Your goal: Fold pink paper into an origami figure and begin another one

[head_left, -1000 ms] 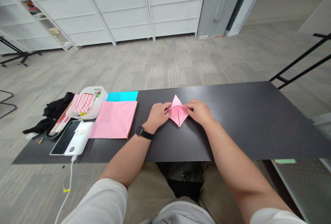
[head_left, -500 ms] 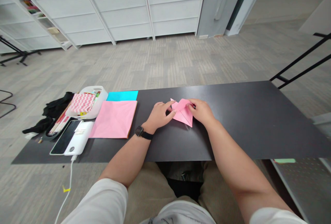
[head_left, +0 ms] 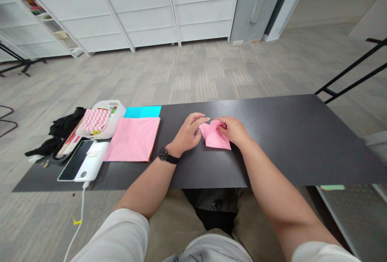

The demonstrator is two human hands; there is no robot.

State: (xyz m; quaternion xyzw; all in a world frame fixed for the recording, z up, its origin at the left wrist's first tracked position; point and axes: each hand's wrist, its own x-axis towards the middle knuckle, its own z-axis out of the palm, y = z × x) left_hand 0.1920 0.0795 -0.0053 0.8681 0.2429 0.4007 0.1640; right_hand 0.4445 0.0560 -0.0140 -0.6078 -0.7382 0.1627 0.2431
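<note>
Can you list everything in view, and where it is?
Table: one, black, foreground
Folded paper: one, pink, over the table's middle
Paper stack: one, pink on top, table's left
Sheet: one, blue, behind paper stack
Basket: one, white, left of the sheet
Zigzag packet: one, pink and white, in the basket
Phone: one, black screen, table's left end
Power bank: one, white, beside the phone
Cable: one, white, from the power bank
Cloth: black, count unclear, left of basket
Cabinets: several, white, background
Floor: one, grey, around the table
Trousers: one pair, tan, lap
Left hand: one, bare, beside folded paper, black watch on wrist
Right hand: one, bare, gripping folded paper
</note>
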